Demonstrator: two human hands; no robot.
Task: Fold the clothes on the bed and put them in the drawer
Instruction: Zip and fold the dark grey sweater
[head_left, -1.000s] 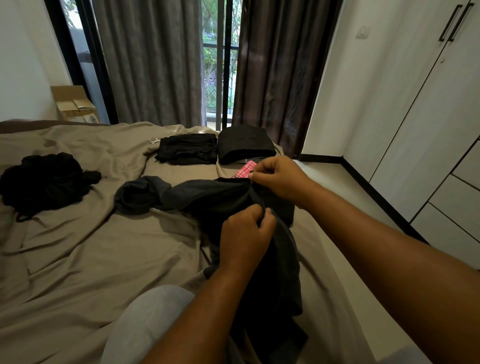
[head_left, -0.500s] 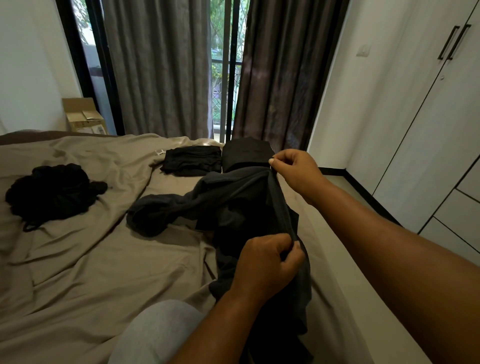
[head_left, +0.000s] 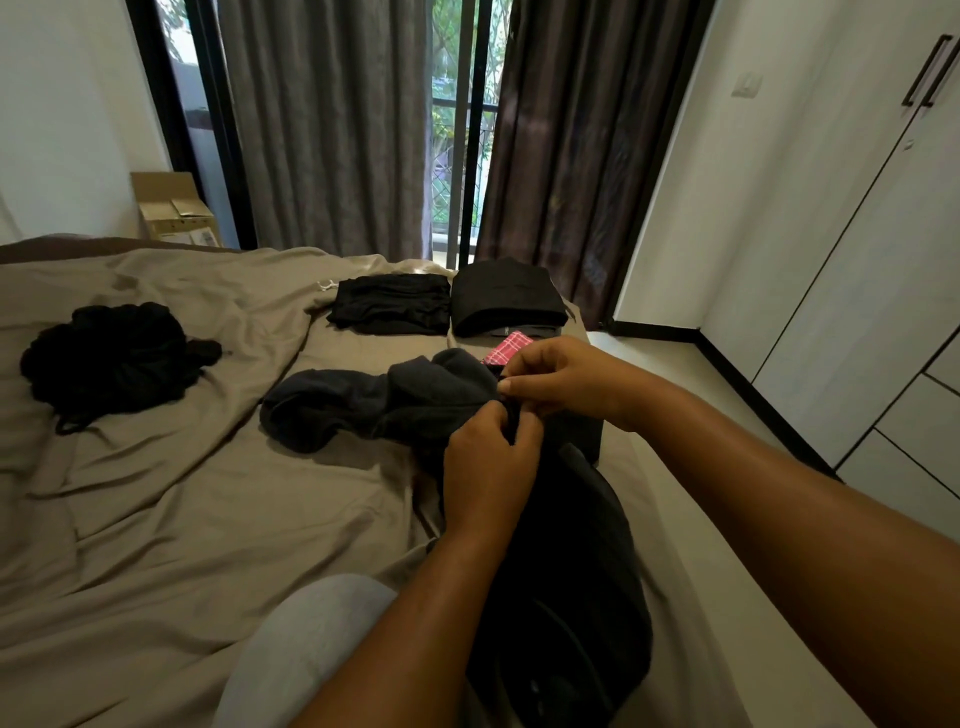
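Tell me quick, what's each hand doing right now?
Left hand: closed, gripping the dark grey garment.
Right hand: closed, pinching the same garment's edge.

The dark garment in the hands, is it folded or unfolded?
Unfolded: the dark garment lies bunched across the bed, with left hand and right hand pinching it.

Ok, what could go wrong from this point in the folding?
The left hand and right hand both pinch the dark grey garment at one bunched spot, so the fold may come out uneven. Its far end lies crumpled close to the folded black pile and the pink plaid cloth, and a shake could disturb them. Its near end drapes by the right edge of the bed and might slide to the floor.
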